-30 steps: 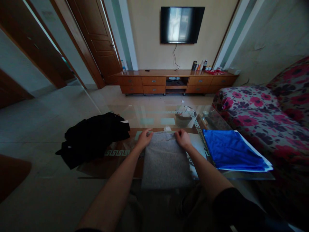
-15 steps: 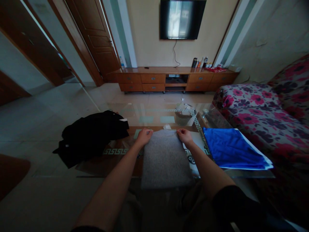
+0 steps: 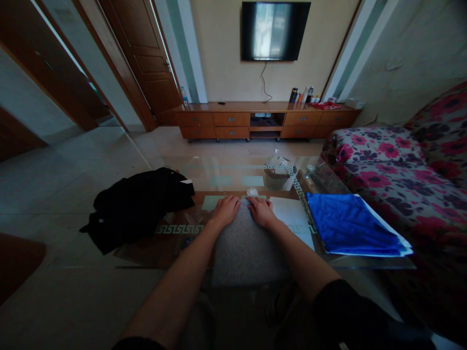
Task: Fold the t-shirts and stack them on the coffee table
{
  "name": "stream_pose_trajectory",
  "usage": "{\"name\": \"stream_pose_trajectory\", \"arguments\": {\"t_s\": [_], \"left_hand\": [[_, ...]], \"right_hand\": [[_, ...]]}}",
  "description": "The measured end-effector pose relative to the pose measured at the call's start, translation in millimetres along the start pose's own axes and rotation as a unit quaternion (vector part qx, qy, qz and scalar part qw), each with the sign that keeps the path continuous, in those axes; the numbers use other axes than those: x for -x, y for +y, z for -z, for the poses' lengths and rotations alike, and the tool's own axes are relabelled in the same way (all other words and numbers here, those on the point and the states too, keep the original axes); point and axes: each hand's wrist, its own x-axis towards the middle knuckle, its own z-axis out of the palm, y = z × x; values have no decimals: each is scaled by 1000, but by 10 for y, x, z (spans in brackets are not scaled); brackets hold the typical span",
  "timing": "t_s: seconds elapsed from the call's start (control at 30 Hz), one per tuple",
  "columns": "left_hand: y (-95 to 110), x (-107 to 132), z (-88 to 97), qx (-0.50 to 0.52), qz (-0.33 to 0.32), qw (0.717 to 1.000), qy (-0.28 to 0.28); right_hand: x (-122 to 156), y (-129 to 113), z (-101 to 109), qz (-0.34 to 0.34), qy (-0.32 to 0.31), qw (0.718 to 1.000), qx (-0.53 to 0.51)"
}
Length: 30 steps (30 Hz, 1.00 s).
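Note:
A grey folded cloth, probably a garment [image 3: 250, 257], lies on the glass table in front of me, its near end at the table's front edge. My left hand [image 3: 226, 210] rests palm down on its far left corner, fingers stretched forward. On the far right corner lies my right hand [image 3: 261, 211], also flat with its fingers extended toward the left one. A narrow strip of grey cloth shows between the hands. To the right is a folded blue cloth [image 3: 355, 223] with a white edge. A heap of black clothing [image 3: 134, 204] sits at the left.
The glass table [image 3: 372, 262] has a patterned border. Beyond my hands is a small whitish object [image 3: 252, 192]; a basket [image 3: 275, 180] shows farther back. A floral sofa [image 3: 412, 170] stands at right. Across the room are a low wooden cabinet [image 3: 231, 125] and a television [image 3: 275, 31].
Both hands have let go of the cloth's far corners and moved inward, closer together, now flat on top of it. The cloth's far edge looks narrower between them.

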Motion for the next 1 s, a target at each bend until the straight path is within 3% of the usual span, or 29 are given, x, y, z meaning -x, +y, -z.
{"name": "stream_pose_trajectory", "arguments": {"t_s": [0.1,0.27,0.33,0.43,0.53,0.67,0.87,1.0], "left_hand": [[-5,-43,-52,-17,55,998,-5],[11,-96,-122,-9,85,996,35],[3,-97,-146,-11,96,994,55],[-39,-93,-179,-25,112,990,83],[-89,-95,-202,-10,110,990,91],[-136,-92,-203,16,101,990,96],[-163,-47,-217,25,129,985,108],[-213,-36,-202,18,140,985,102]], "right_hand": [[-45,-14,-38,-41,-5,999,-22],[-47,-195,-32,-83,31,996,27],[-3,-338,-66,-58,49,996,51],[87,-514,-177,18,25,998,50],[149,-565,-285,21,-6,999,45],[123,-430,-288,-2,-30,999,37],[92,41,-155,-84,-43,995,33],[118,154,-102,-85,-35,995,39]]}}
